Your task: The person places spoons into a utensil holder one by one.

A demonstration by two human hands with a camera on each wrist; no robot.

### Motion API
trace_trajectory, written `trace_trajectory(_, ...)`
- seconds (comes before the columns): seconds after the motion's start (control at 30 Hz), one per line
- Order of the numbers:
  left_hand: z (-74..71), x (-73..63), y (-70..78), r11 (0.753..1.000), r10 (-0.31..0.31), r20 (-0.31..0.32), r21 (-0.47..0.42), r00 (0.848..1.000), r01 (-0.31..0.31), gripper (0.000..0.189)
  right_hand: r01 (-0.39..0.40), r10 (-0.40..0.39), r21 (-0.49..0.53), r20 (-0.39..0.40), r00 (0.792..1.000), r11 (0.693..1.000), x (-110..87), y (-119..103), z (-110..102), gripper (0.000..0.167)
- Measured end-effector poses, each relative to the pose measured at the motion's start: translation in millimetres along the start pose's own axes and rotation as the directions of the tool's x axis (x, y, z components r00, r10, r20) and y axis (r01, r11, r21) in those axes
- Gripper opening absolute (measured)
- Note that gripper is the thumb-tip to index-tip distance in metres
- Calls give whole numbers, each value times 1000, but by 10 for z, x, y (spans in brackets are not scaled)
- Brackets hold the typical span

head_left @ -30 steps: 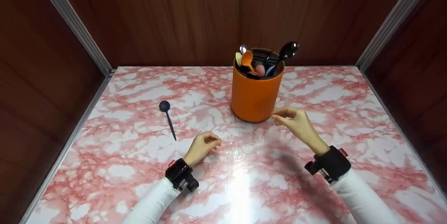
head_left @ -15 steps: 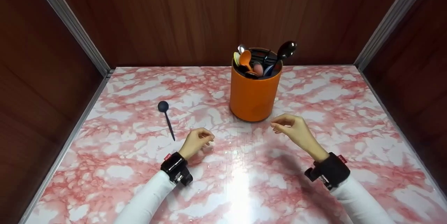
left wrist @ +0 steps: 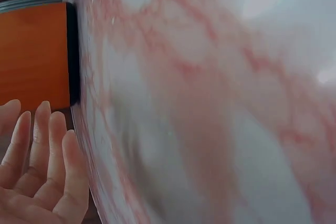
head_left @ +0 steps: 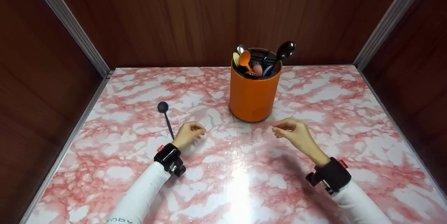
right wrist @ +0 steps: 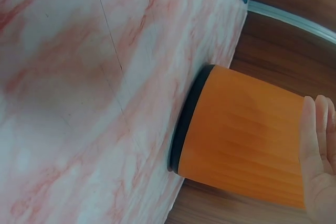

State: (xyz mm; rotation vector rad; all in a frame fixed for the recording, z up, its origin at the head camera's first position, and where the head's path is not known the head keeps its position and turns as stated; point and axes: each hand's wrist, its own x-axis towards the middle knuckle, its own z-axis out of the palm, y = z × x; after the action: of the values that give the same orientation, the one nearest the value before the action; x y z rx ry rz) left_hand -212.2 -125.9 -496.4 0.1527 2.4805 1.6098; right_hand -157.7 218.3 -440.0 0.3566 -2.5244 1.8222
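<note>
A dark spoon [head_left: 163,107] lies on the marbled table, its bowl toward the back wall. My left hand [head_left: 189,134] hovers beside the spoon's handle end and covers its tip in the head view; nothing is in the fingers. In the left wrist view that hand [left wrist: 44,177] shows loosely bent, separated fingers. My right hand [head_left: 294,134] is above the table, in front and to the right of an orange utensil holder [head_left: 254,100], apart from it. It too holds nothing, as the right wrist view of the hand [right wrist: 320,156] shows.
The holder carries several spoons, among them an orange spoon [head_left: 244,58] and a tall black spoon [head_left: 286,50] leaning out to the right. Dark wooden panels [head_left: 174,17] enclose the table [head_left: 314,94] at the back and both sides.
My left hand has moved left and a little toward the back, closer to the dark spoon. The right hand has drawn back from the orange holder, toward me.
</note>
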Motion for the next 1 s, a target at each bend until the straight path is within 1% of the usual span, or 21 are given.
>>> trace_trajectory(0.17,-87,80,-6,999,14,-52,40,999,-12,14,15,-15,15,-29,999,1000,6,133,3,17)
trace_trajectory(0.4,-254,175,-34,995,-27,-127,88,992,38,13,-2,3,67,-19,1000,998,-21,183,3,22)
trace_trajectory(0.53,-366,224,-91,993,-23,-160,114,987,41,15,13,-12,66,-8,1000,998,-42,208,-7,20)
trace_trajectory(0.6,-416,250,-120,991,-25,-182,123,983,48,15,24,-24,59,2,1000,998,-55,226,-14,21)
trace_trajectory(0.73,-504,295,-167,991,-57,-224,107,973,83,15,32,-33,57,16,999,998,-82,260,-30,23)
trace_trajectory(0.87,-576,326,-196,990,-85,-270,83,959,111,16,37,-39,70,24,999,997,-102,298,-49,21)
trace_trajectory(1.0,-638,344,-227,987,-118,-316,70,942,147,18,43,-46,81,38,998,996,-112,324,-66,22)
